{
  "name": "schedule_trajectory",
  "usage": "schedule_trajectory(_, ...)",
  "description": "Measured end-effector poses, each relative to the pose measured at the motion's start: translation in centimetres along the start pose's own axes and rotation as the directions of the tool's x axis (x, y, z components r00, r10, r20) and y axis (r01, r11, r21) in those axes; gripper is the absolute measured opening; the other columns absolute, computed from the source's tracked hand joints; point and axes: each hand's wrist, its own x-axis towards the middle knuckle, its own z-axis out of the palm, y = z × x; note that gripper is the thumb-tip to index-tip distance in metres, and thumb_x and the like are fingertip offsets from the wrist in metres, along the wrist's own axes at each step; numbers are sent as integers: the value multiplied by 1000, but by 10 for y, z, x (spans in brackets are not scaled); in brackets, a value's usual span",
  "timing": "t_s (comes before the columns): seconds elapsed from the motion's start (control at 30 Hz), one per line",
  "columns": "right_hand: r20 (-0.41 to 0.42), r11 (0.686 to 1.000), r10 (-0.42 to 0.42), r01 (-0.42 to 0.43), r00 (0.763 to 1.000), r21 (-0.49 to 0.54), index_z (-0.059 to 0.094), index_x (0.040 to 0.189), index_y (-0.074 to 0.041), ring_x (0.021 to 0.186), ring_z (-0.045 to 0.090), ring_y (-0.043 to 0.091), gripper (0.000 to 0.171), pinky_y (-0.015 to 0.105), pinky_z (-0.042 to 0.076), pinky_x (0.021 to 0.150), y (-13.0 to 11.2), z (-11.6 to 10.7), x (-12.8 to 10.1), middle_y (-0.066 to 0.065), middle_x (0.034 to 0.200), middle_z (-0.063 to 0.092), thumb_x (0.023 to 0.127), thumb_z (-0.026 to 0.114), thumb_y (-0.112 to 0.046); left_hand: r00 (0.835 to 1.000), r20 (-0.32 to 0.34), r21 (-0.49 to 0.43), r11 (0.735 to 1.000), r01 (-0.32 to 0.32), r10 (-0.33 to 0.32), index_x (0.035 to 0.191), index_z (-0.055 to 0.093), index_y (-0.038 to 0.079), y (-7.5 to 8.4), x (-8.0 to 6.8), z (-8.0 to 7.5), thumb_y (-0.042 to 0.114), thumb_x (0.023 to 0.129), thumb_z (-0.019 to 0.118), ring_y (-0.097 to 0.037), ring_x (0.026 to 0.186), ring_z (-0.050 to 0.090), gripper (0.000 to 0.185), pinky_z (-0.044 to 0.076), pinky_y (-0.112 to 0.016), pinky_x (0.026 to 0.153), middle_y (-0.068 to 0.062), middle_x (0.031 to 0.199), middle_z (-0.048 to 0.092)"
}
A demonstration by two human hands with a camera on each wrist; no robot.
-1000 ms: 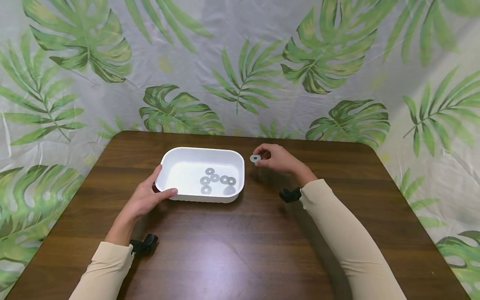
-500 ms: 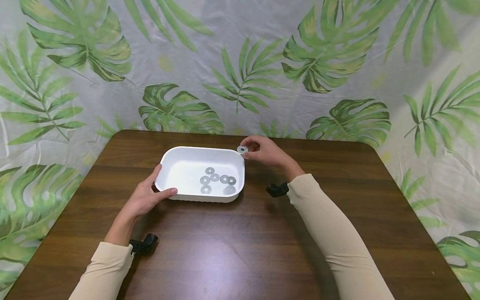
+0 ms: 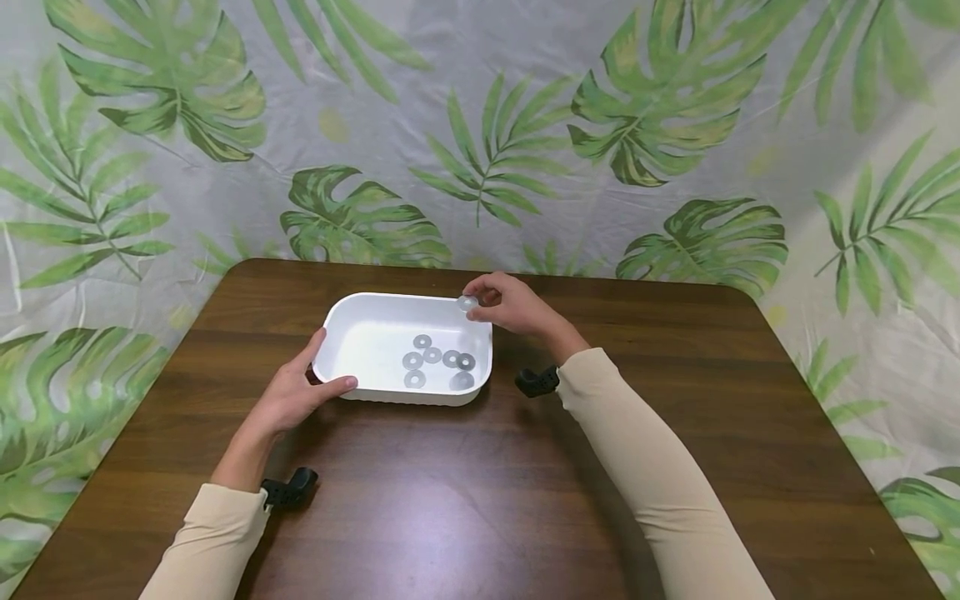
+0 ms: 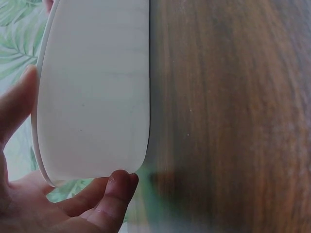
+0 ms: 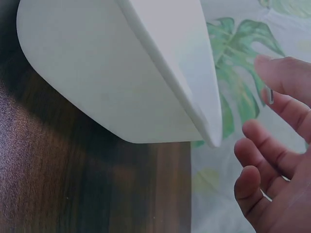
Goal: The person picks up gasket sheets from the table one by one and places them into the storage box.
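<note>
Washer (image 3: 467, 303) pinched in right hand (image 3: 510, 307) above white tray's (image 3: 352, 312) far right corner, left hand (image 3: 296, 396) gripping its near left rim; released here, it could strike the rim and bounce onto table (image 3: 465, 483).

My right hand (image 3: 508, 307) pinches a washer (image 3: 467, 303) at my fingertips, right over the far right corner of the white tub (image 3: 360, 315). My left hand (image 3: 296, 393) grips the tub's near left corner, thumb lying on the rim, fingers round the outside. Inside the tub, six washers (image 3: 438, 363) sit in a loose cluster toward the right end, some touching each other. The tub rests on the dark wood table (image 3: 480, 492). Both my sleeves are beige. Behind the table hangs a cloth (image 3: 480, 125) printed with green leaves.
</note>
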Motion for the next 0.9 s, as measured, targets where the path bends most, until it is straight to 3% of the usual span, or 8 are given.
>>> schedule_trajectory(0.63, 25, 1000, 8, -8, 1000, -21, 63, 127, -11, 120, 55, 31, 39, 46, 46, 100, 0, 5, 1, 10, 135, 56, 90, 73, -21, 1000, 0, -14, 1000, 6, -6, 161, 2, 14, -1, -1, 1, 37, 87, 75, -42, 151, 20, 106, 22, -58, 118, -26, 164, 14)
schedule_trajectory(0.9, 22, 999, 13, -12, 1000, -33, 60, 130, -12, 124, 54, 31, 40, 47, 46, 101, 6, -4, -10, 9, 138, 54, 93, 70, -23, 1000, -5, -8, 1000, 16, -16, 161, 2, 15, -1, -1, 0, 37, 88, 74, -43, 151, 19, 105, 22, -58, 119, -26, 164, 13)
